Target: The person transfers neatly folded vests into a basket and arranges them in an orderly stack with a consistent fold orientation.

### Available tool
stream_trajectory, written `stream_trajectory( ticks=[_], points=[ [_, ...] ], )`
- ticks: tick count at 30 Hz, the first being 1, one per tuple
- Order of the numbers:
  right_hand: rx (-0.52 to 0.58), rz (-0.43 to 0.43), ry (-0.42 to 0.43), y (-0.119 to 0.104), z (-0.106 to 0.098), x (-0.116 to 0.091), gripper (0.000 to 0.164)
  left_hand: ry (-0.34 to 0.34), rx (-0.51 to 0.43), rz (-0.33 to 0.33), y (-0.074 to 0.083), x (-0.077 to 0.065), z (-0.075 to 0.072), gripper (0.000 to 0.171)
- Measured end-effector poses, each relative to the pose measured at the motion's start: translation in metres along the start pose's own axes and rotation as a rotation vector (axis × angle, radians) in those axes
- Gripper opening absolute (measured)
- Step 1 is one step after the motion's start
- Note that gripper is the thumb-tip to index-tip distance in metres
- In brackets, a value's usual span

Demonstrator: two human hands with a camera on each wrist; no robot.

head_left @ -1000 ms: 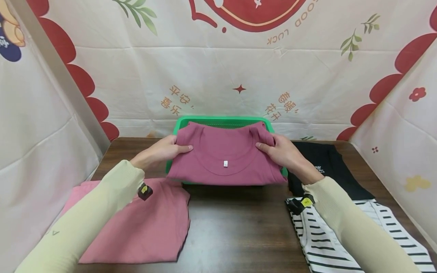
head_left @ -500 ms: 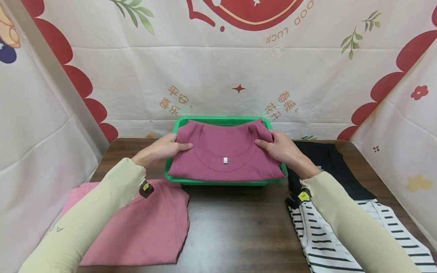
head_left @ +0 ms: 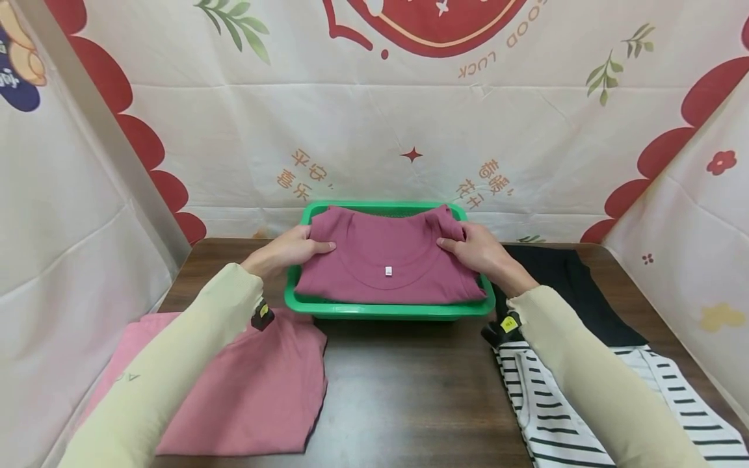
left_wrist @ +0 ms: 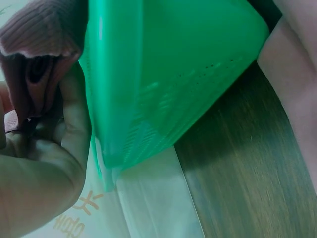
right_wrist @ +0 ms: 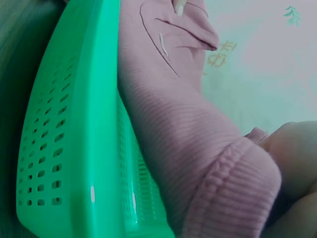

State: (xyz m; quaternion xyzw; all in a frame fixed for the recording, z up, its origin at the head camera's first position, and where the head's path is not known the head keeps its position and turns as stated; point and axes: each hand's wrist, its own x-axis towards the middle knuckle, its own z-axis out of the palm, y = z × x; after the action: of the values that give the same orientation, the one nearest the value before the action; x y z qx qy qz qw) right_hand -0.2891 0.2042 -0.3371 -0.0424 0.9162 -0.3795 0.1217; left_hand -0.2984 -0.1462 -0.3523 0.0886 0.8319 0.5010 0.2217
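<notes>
A folded mauve-pink shirt (head_left: 389, 260) with a small white neck tag lies level across the mouth of a green plastic basket (head_left: 386, 312). My left hand (head_left: 292, 249) pinches its left side, thumb on top and fingers underneath. On the opposite side my right hand (head_left: 476, 249) grips it the same way. In the left wrist view the left hand (left_wrist: 54, 144) curls under the folded fabric (left_wrist: 44, 29), right beside the basket's rim (left_wrist: 114, 99). The right wrist view shows the ribbed shirt edge (right_wrist: 223, 198) in the right hand (right_wrist: 297, 168), with basket interior visible below the cloth.
A pink garment (head_left: 251, 390) lies spread at the left of the wooden table (head_left: 409, 390). At the right are a folded black garment (head_left: 585, 305) and a black-and-white striped one (head_left: 562, 409). A printed curtain (head_left: 374, 149) hangs behind the basket.
Both hands have lowered the shirt and moved it slightly back, from overhanging the basket's front rim to within it. The front rim now shows fully.
</notes>
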Motion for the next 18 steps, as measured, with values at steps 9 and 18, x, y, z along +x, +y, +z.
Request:
stream_trajectory(
  ticks=[9,18],
  points=[
    [0.010,0.010,-0.023,0.006,0.005,0.010,0.029,0.012,0.037,0.003,-0.004,0.009,0.000,0.030],
    [0.019,0.012,-0.035,0.012,0.002,0.015,0.028,0.015,0.027,0.013,-0.006,0.012,0.002,0.027]
  ],
)
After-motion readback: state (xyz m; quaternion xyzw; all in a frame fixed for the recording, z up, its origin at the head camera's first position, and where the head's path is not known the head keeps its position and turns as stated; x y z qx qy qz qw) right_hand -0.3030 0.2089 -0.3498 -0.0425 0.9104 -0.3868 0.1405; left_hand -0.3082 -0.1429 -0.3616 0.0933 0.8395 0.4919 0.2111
